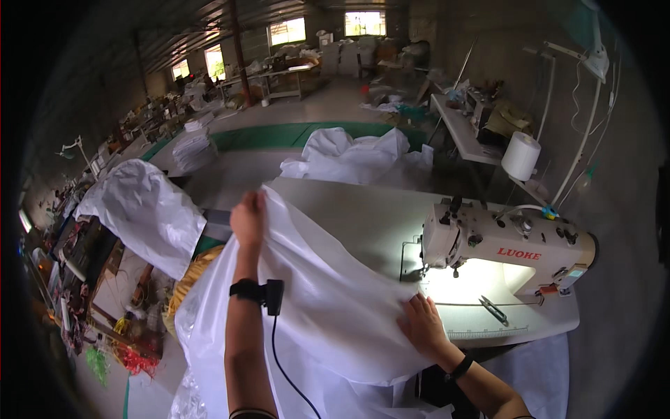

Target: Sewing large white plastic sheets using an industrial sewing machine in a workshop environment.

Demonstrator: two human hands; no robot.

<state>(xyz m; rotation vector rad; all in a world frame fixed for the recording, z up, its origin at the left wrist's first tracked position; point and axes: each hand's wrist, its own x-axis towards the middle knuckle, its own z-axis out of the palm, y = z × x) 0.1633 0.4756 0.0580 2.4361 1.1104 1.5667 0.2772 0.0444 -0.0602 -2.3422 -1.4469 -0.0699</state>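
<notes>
A large white sheet (317, 293), which looks like woven plastic, drapes over the near edge of the sewing table (335, 216) and hangs down toward me. My left hand (249, 222) is closed on its far left edge, holding that corner up. My right hand (423, 325) lies flat on the sheet's right part, fingers stretched toward the needle area. Just beyond those fingertips stands the lit head of a sewing machine (516, 241). A pair of thread snips (494, 311) rests on the machine bed, right of my right hand.
Another crumpled white sheet (356, 153) is heaped behind the table. To the left lies a white bag (146, 209) beside cluttered shelving. A thread cone (521, 156) stands at the back right, near a lamp pole (583, 140). A cable runs from my left wrist.
</notes>
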